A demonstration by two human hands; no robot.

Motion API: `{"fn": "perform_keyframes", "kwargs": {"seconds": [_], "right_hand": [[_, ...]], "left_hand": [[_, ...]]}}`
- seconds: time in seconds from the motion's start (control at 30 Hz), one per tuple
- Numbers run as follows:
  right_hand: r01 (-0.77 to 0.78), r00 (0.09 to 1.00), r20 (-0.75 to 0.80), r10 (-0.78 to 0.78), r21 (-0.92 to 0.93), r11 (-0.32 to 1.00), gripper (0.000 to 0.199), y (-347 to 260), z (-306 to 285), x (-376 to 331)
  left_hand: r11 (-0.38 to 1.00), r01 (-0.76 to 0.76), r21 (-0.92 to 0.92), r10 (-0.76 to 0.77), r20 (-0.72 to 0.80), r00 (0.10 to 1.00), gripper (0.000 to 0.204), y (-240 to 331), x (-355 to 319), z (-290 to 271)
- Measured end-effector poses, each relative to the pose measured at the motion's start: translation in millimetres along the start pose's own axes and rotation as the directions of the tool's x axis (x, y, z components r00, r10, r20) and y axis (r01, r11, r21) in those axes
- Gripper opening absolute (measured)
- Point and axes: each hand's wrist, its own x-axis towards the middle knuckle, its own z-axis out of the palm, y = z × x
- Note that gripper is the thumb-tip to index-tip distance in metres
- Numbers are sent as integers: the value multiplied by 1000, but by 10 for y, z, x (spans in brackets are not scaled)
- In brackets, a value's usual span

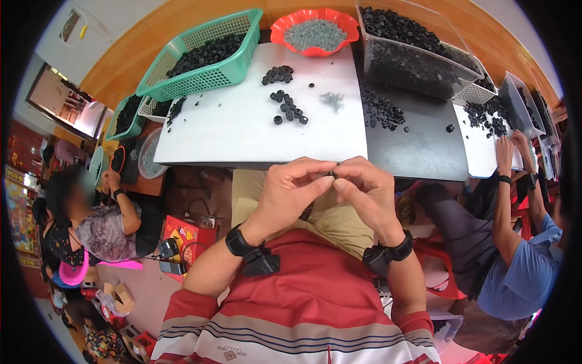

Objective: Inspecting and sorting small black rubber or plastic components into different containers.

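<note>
My left hand and my right hand meet just in front of the white board's near edge. Thumbs and forefingers pinch together on a small black part, mostly hidden by the fingertips. On the white board ahead lie a cluster of small round black parts and a tighter pile of black rings. Beside them is a little heap of grey screws or pins, too small to tell which. One black piece lies by itself.
Behind the board stand a green basket of black parts, a red scalloped bowl of grey pieces and a clear bin. Loose black parts cover some of the dark tabletop. Co-workers sit left and right, one with hands at the table.
</note>
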Motion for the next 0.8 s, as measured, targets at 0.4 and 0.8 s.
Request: {"fn": "perform_keyframes", "kwargs": {"seconds": [0.4, 0.8], "right_hand": [[203, 971, -115, -210, -69, 977, 20, 0, 143, -23], [299, 919, -142, -367, -353, 887, 24, 51, 180, -2]], "left_hand": [[589, 394, -706, -374, 195, 907, 25, 2, 51, -16], [519, 440, -733, -338, 298, 893, 26, -133, 66, -69]]}}
